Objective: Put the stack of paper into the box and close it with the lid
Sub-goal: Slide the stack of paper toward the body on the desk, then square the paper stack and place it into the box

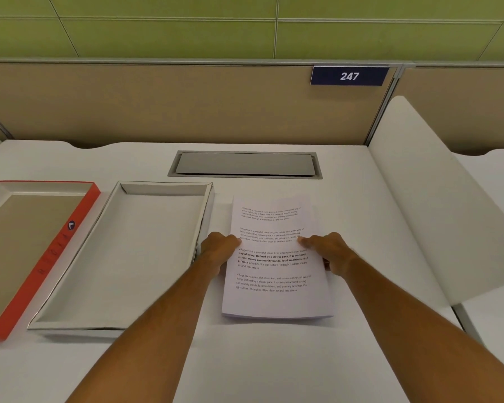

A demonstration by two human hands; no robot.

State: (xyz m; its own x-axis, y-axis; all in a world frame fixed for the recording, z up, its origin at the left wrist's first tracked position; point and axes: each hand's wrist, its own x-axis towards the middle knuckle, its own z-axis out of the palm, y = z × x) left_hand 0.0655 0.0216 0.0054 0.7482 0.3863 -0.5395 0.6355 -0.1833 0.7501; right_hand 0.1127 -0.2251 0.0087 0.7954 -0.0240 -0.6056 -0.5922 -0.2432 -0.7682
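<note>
A stack of white printed paper lies on the white desk, right of centre. My left hand grips its left edge with the thumb on top. On the stack's right edge sits my right hand, thumb over the page and fingers under the side. Left of the stack stands the shallow white box, open and empty. Further left, the red-sided lid lies upside down, partly cut off by the frame's edge.
A grey cable hatch is set into the desk behind the paper. A beige partition with a sign reading 247 closes the back. A white side divider rises along the right edge of the desk.
</note>
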